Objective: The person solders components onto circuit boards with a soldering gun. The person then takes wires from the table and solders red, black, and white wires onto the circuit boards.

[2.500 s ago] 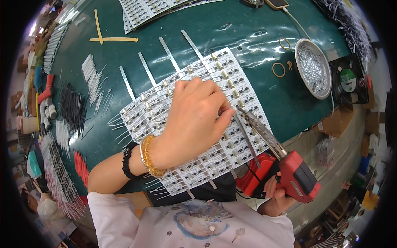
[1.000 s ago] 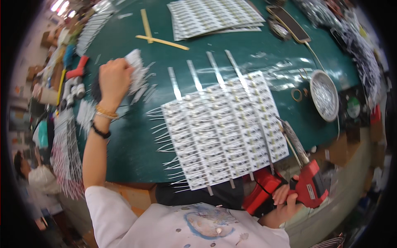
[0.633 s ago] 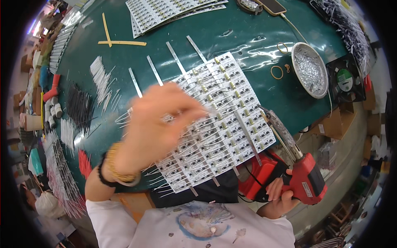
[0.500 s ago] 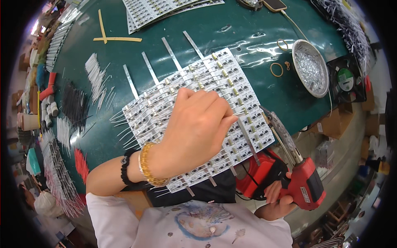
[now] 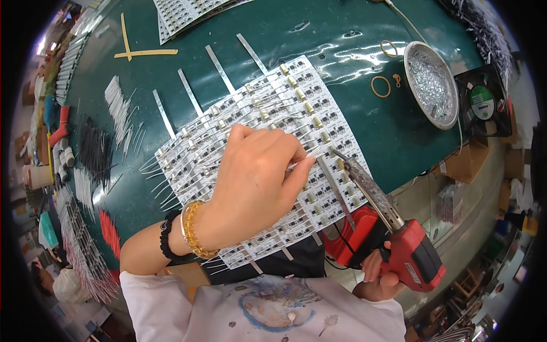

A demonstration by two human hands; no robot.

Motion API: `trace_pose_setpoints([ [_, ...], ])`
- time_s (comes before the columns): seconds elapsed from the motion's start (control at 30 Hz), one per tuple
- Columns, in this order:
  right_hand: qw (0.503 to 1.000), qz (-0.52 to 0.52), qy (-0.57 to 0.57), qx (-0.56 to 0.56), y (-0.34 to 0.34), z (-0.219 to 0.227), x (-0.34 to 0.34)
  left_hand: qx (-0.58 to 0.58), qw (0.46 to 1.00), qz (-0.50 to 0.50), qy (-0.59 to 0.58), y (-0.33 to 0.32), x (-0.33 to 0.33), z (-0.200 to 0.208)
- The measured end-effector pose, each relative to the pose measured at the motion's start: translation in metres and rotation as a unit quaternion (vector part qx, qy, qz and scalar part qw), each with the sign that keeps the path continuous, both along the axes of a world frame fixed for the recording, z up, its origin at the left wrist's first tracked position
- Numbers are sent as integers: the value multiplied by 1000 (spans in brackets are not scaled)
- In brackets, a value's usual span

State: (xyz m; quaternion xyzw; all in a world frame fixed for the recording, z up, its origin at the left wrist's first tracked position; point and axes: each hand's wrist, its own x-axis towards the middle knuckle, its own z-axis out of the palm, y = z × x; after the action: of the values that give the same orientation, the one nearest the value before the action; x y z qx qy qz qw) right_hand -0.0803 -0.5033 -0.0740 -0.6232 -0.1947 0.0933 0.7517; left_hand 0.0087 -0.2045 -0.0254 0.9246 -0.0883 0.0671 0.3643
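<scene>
Left hand (image 5: 256, 171): thumb and index finger are pinching thin white wires (image 5: 314, 152) at frame centre, over a white rectangular circuit-board panel (image 5: 336, 137). Right hand (image 5: 380, 277): fingers are curling around a red-and-black soldering gun (image 5: 415, 253), lower right; its tip is pointing at the panel, contact unclear. The panel is lying mid-frame on a green table (image 5: 379, 131). Black wires (image 5: 94, 149) are lying at left; a round pale bowl (image 5: 443, 123) is holding silvery scraps, upper right.
</scene>
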Motion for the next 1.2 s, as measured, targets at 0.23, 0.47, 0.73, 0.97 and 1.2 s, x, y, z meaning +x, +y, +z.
trace_pose_setpoints([
  [0.23,968,-229,96,-32,40,21,-14,4,1000,12,9,-4,2,-1],
  [0.47,977,-184,104,-1,15,9,-20,3,1000,18,-10,-4,2,-3],
  [0.73,998,-38,28,29,5,-4,-4,14,1000,15,2,-5,1,-3],
  [0.97,991,-115,70,-21,17,18,-12,5,999,15,-36,-5,-4,-5],
  [1.2,967,-226,112,-37,31,22,-19,23,999,13,-42,-10,-2,-8],
])
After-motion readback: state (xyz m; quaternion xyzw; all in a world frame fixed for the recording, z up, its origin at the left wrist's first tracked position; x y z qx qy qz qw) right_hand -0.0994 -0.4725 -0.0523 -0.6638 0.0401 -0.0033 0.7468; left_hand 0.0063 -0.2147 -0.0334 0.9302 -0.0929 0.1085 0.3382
